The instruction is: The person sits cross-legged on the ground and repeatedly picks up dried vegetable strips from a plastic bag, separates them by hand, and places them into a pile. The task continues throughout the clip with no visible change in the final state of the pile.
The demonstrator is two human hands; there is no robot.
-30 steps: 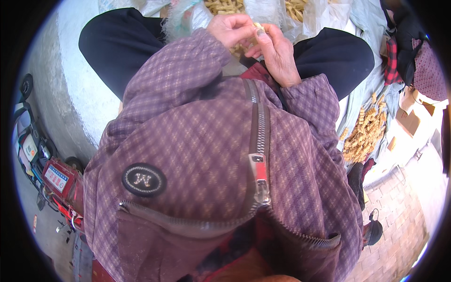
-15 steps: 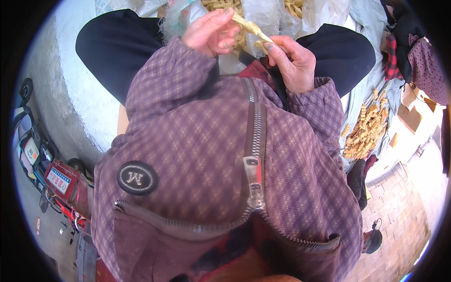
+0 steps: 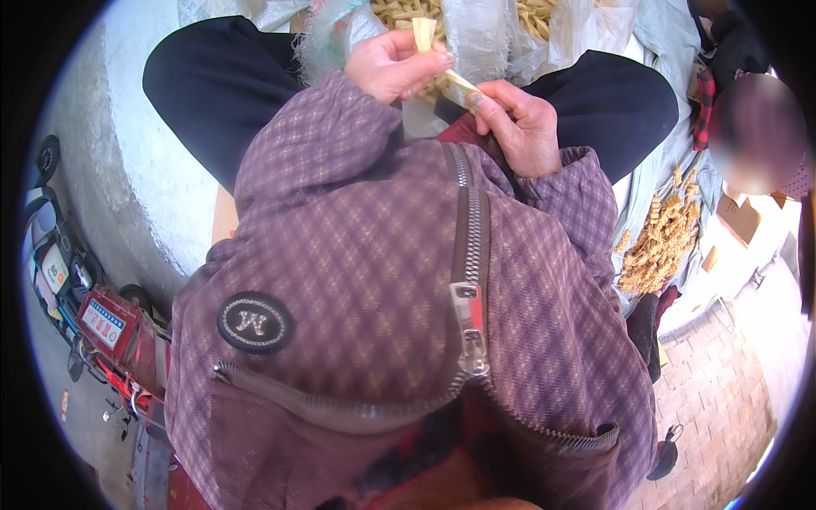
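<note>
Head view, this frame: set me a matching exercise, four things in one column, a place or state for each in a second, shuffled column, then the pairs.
Things:
1. pale straw strip
2. left hand
3. zip pull
4. heap of yellow bundles

Places or states:
A. hanging at mid-chest on the purple checked jacket
B. on the ground at the person's right side
C. held between both hands, its other end at the right hand
D. pinching the upright end of the strip

Pairs: 1-C, 2-D, 3-A, 4-B
</note>
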